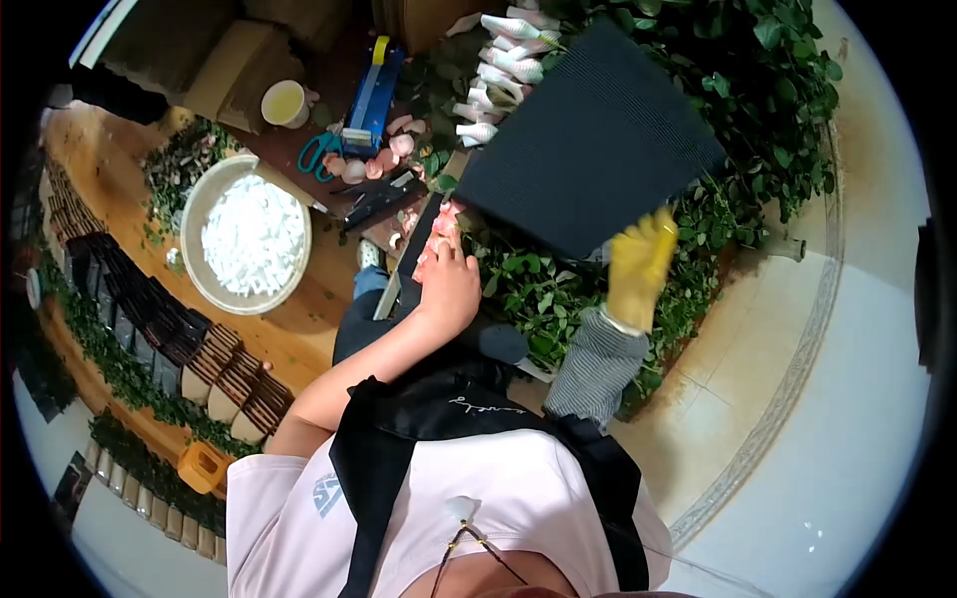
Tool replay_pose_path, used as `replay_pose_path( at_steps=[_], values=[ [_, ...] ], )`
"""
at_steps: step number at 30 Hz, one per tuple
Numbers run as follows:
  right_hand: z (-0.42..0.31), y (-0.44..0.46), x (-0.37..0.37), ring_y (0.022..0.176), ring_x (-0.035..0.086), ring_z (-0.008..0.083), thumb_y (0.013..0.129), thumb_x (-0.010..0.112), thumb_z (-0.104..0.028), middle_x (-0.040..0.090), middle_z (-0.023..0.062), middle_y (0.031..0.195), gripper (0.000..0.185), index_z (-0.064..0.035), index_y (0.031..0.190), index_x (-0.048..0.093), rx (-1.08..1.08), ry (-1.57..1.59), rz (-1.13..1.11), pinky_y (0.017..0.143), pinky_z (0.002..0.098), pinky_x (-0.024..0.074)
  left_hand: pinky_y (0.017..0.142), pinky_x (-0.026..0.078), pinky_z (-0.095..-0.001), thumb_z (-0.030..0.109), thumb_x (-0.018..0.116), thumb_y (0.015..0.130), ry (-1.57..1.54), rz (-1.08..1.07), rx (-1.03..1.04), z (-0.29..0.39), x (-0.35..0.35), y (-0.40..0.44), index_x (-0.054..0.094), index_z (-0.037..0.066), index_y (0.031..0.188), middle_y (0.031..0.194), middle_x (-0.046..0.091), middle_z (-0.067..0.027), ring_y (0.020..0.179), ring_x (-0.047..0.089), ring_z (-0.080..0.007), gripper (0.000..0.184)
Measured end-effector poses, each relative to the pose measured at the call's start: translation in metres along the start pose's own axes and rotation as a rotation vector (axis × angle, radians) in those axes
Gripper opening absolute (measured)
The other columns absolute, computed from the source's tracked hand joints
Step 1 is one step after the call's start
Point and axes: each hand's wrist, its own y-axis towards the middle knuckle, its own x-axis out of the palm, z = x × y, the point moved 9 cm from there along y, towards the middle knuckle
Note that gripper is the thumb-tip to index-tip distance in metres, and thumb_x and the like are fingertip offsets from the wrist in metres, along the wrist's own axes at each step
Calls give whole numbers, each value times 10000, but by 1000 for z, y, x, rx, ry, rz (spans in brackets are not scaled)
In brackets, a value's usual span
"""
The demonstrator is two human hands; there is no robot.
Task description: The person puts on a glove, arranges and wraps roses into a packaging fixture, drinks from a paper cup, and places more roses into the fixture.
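Note:
Near the middle, my bare left hand [449, 289] has its fingers bent over a row of pink roses [440, 235] at the edge of a narrow dark board. To the right, my right hand [641, 267] wears a yellow glove and a grey striped sleeve. Its fingers are curled beside the lower right edge of a black corrugated sheet [598, 140]; what they hold, if anything, is hidden. Green leafy stems [523, 299] lie between my hands and under the sheet. Beyond the sheet are several flower heads in white sleeves [510, 62].
A blue tape dispenser [371, 100], teal-handled scissors [321, 154], a cup [285, 104] and loose petals lie on the table at upper left. A round tub [189, 234] of small white pieces stands left. Dense foliage [768, 110] fills the upper right.

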Motion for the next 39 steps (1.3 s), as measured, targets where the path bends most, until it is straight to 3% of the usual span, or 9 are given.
replay_pose_path(
  at_steps=[4,8,13,15,19,21,29,33,39],
  values=[
    [-41,-31,7,1203,574,276,1028,474,-424,526,186,1386,583,-10,1433,411,-22,80,-593,1036,433,459,971,425,-498,254,548,872,-54,-26,43,-7,26,1,677,8,1074,1394,495,-284,1170,495,-367,343],
    [80,-71,73,1287,527,298,1042,502,-221,526,150,1423,474,-26,1463,406,149,-830,-1103,1100,402,403,1054,413,-495,414,455,999,-2160,-229,56,-13,64,3,510,51,1346,1318,578,-101,1258,493,-288,505],
    [130,-74,86,1305,479,382,977,594,-297,511,240,1400,529,-11,1406,475,49,-1154,-1014,1088,411,392,973,486,-478,308,591,929,-441,-72,407,-58,3,-15,594,72,1254,1311,582,-195,1151,587,-392,401],
    [149,-93,80,1309,472,387,941,610,-337,468,224,1454,640,-16,1455,408,-186,-1482,-1111,1098,427,373,919,496,-429,209,637,882,-509,-574,186,-90,-73,-21,611,72,1252,1168,664,-169,1069,629,-349,395],
    [171,-118,71,1410,351,319,918,574,-399,324,161,1569,780,-94,1555,242,-264,-1891,-957,1160,424,261,778,535,-463,176,657,862,-197,333,-249,-259,-210,17,665,28,984,962,663,-195,889,650,-382,192],
    [172,-120,68,1422,330,317,919,575,-394,325,159,1568,778,-96,1555,238,-316,-1846,-927,1170,420,238,923,501,-448,232,638,939,91,795,-162,-293,-260,26,578,-10,1229,1173,645,-210,1086,610,-395,382],
    [165,-117,70,1419,339,326,902,619,-368,345,186,1546,766,-104,1537,280,-218,-1779,-909,1176,435,251,784,577,-376,139,638,862,482,309,-535,-358,-209,81,589,21,1219,1017,692,-179,1011,684,-263,379],
    [170,-120,60,1410,349,357,889,633,-328,375,197,1528,782,-106,1545,270,-323,-1637,-858,1174,445,254,657,590,-328,171,622,885,773,701,-303,-334,-227,82,630,79,1119,846,711,-55,782,721,-226,251],
    [172,-114,54,1423,335,354,890,627,-318,332,186,1564,780,-128,1554,263,-268,-1650,-824,1173,445,260,607,572,-347,129,582,879,767,583,-470,-353,-261,79,685,148,771,808,678,-45,786,707,-239,151]
  ],
)
